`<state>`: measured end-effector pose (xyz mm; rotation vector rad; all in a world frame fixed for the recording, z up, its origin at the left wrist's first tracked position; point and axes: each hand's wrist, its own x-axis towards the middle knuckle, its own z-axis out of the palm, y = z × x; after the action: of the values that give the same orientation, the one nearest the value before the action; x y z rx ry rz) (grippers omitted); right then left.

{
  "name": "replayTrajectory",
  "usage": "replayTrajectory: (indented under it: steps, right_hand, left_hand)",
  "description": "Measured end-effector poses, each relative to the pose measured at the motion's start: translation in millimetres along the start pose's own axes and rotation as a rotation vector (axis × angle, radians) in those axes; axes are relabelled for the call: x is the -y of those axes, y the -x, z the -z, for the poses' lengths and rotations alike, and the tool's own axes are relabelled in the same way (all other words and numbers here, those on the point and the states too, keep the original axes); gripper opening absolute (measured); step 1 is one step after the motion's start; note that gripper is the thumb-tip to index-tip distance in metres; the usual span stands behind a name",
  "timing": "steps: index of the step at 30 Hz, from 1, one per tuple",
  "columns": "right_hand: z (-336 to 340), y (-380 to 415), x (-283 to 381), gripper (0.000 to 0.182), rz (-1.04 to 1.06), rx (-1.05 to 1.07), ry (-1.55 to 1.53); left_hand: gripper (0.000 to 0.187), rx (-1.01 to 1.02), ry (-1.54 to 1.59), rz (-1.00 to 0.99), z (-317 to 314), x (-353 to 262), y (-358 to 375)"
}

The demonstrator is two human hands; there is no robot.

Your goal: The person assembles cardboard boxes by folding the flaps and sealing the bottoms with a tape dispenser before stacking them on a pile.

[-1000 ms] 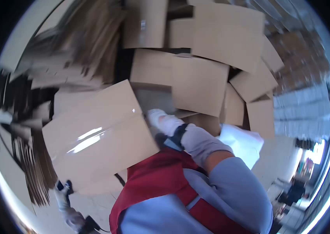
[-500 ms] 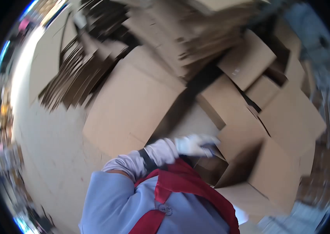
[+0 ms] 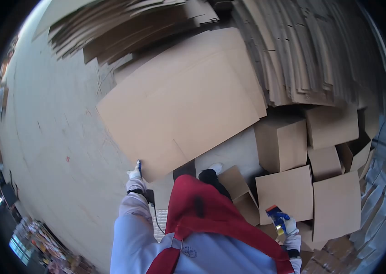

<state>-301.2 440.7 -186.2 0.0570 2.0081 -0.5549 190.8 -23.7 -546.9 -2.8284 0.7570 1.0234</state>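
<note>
Both hands have dropped apart since 0.5 s ago, when only 1 gloved hand reached forward over the boxes; the view has also swung so the big flat carton now fills the middle. Left hand (image 3: 135,174), in a white glove, is at the lower edge of the flat carton (image 3: 179,98), fingers pinched narrow on its corner, with something small and blue showing at the fingertips. A dark strap sits on that wrist with a thin cable hanging below it. Right hand (image 3: 288,224), gloved white with blue fingers, is low on the right and closed around a tape gun (image 3: 275,213) with an orange and blue top, held just above a taped box (image 3: 284,192). More boxes (image 3: 280,142) lie packed together to the right of the carton, touching one another. Stacks of flattened cardboard (image 3: 320,50) fan out beyond the carton. Pale floor (image 3: 51,137) spreads on the left. A red apron (image 3: 202,214) covers the person's front
</note>
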Motion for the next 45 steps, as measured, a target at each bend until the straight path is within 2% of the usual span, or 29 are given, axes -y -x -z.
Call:
replayTrajectory:
  steps: [2,5,9,11,13,14,15,16,17,19,20,22,23,25,26,28,29,30,31,33,34,35,37,38,40,41,43,44,45]
  right_hand:
    - [-19.0,-19.1,62.6,0.025,0.190,0.079,0.146]
    - [-41.3,-79.3,80.8,0.030,0.217,0.199,0.056]
    - [-108.9,-152.8,109.8,0.030,0.429,0.337,0.093]
    - [-146.3,-165.1,118.5,0.027,0.258,0.359,-0.037]
    - [-171.6,-175.0,118.5,0.029,0.395,0.425,0.152]
    - [-179.9,-180.1,108.5,0.029,0.311,0.505,-0.001]
    - [-184.8,-184.2,98.7,0.030,0.220,0.581,-0.155]
    - [-187.6,-168.6,107.4,0.031,0.187,0.618,-0.152]
    - [-189.3,-161.2,106.9,0.030,0.298,0.585,-0.081]
    - [-185.0,-164.5,94.9,0.028,0.443,0.556,-0.002]
    - [-180.1,-179.2,80.4,0.028,0.453,0.558,0.007]
    - [-174.9,-222.8,49.0,0.030,0.913,0.324,0.461]
    - [-175.0,-214.4,57.8,0.030,0.930,0.330,0.453]
    - [-174.1,-188.5,89.7,0.040,0.392,0.356,-0.115]
    - [-174.1,-214.7,84.0,0.050,0.311,0.453,-0.318]
    - [-177.9,-207.2,108.0,0.053,0.319,0.489,-0.400]
    - [-179.6,-200.4,124.8,0.057,0.311,0.510,-0.473]
    - [-183.1,-187.6,140.4,0.060,0.231,0.629,-0.570]
    - [-188.1,-159.5,155.3,0.060,0.242,0.642,-0.573]
    - [-202.3,-91.9,177.1,0.061,0.315,0.789,-0.820]
    - [-210.6,-78.9,181.1,0.053,0.344,0.757,-0.979]
    - [-210.3,-74.8,186.4,0.053,0.347,0.769,-0.984]
    - [-208.8,-57.4,197.8,0.042,0.810,0.401,-0.256]
    - [-209.2,-45.3,211.4,0.031,0.816,0.426,-0.329]
    - [-204.5,-53.1,241.2,0.024,0.889,0.474,-0.290]
    - [-195.2,-44.9,263.1,0.021,0.908,0.528,-0.283]
    - [-164.8,-31.7,302.6,0.026,1.032,0.455,-0.146]
    - [-147.2,-13.1,317.7,0.027,1.043,0.426,-0.099]
    - [-123.2,8.4,331.0,0.029,1.159,0.298,0.136]
  left_hand:
    - [0.118,0.057,0.037,0.038,-35.9,30.7,0.0]
    - [0.115,0.141,0.310,0.015,-50.7,54.3,24.9]
    - [0.104,0.394,0.166,0.158,-37.7,54.8,54.3]
    - [0.109,0.414,0.212,0.165,-32.1,40.6,85.0]
    - [0.117,0.286,0.128,0.051,-79.7,72.1,61.2]
    - [0.117,0.277,0.148,0.055,-78.9,66.5,77.2]
    - [0.120,0.177,-0.017,0.092,-77.1,47.7,112.8]
    - [0.123,0.086,-0.186,0.134,-82.8,38.4,144.7]
    - [0.123,0.092,-0.170,0.141,-99.5,40.8,161.8]
    - [0.108,-0.116,-0.055,0.125,-124.1,51.7,195.9]
    - [0.108,-0.115,-0.041,0.127,-128.6,59.7,209.4]
    - [0.082,0.458,0.783,0.267,-122.1,72.0,231.5]
    - [0.048,0.644,0.861,0.137,-124.2,80.4,236.1]
    - [0.050,0.927,0.666,-0.047,-93.7,85.3,249.3]
    - [0.050,0.913,0.674,-0.062,-57.2,78.4,265.8]
    - [0.035,1.041,0.652,-0.121,34.3,61.6,313.8]
    - [0.035,1.028,0.666,-0.130,59.0,68.5,327.5]
    - [0.033,1.130,0.680,-0.155,79.8,77.5,337.5]
    - [0.031,1.233,0.686,-0.183,97.0,82.9,350.2]
    - [0.032,1.253,0.758,-0.153,129.2,89.1,390.5]
    - [0.034,1.282,0.828,-0.112,138.5,90.8,402.8]
    - [0.034,1.274,0.829,-0.123,145.9,93.4,404.4]
    - [0.036,1.416,0.702,0.004,164.2,101.4,405.2]
    - [0.036,1.414,0.688,-0.001,168.3,97.8,407.3]
    - [0.032,1.333,0.116,-0.362,177.7,81.2,413.8]
    - [0.032,1.331,0.110,-0.370,189.4,72.2,416.6]
    - [0.034,1.400,-0.010,-0.736,221.3,41.9,428.2]
    - [0.034,1.265,0.040,-0.850,243.2,26.4,432.3]
    - [0.035,1.129,0.094,-0.959,264.3,11.0,433.0]
